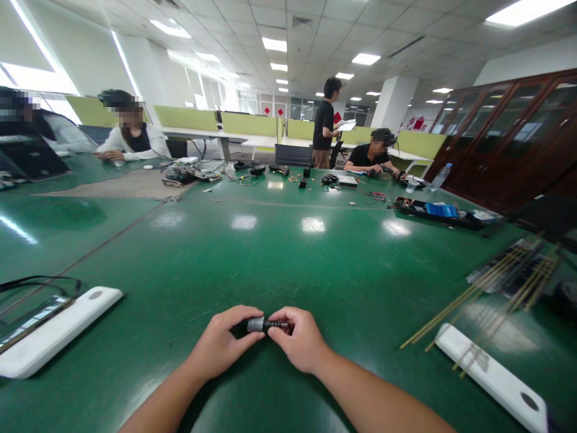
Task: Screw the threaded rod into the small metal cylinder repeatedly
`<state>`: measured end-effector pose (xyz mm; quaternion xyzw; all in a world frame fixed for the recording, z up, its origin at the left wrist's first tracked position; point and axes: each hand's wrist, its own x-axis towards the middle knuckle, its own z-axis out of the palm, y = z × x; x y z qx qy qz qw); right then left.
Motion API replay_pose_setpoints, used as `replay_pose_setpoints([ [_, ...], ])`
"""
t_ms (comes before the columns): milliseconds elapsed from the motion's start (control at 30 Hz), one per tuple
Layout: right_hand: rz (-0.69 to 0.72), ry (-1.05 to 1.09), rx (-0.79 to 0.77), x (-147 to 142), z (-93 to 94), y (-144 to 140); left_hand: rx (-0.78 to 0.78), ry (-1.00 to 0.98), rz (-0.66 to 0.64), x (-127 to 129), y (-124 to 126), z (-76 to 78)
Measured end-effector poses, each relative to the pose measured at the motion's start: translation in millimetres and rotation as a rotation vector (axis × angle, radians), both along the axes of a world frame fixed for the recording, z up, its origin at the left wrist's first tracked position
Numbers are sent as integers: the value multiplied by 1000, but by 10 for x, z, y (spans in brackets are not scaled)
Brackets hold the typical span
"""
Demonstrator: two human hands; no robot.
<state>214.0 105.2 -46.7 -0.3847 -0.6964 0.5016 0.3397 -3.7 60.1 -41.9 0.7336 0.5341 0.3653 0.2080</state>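
Open-plan office stretches ahead of you, with a broad green desk (270, 252) carrying everything. Other people sit at its far edge, busy over small parts, and one stands behind them holding papers. To your left lies a white slab-shaped device (54, 334) beside a tablet, flat and out of your working space; to your right a second white slab (491, 376) pins down thin brass rods (487, 294) that fan outward. Just before you, your left hand (223, 346) and right hand (300, 340) meet, both clamped on a small dark cylindrical part (265, 325), each end pinched between fingertips just above the desk, seemingly for twisting.
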Motion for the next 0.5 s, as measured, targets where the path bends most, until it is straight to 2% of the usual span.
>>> replay_pose_setpoints([
  [500, 0, 5, -14, -9, 22, -4, 4, 2, -2, 9, 6, -4],
])
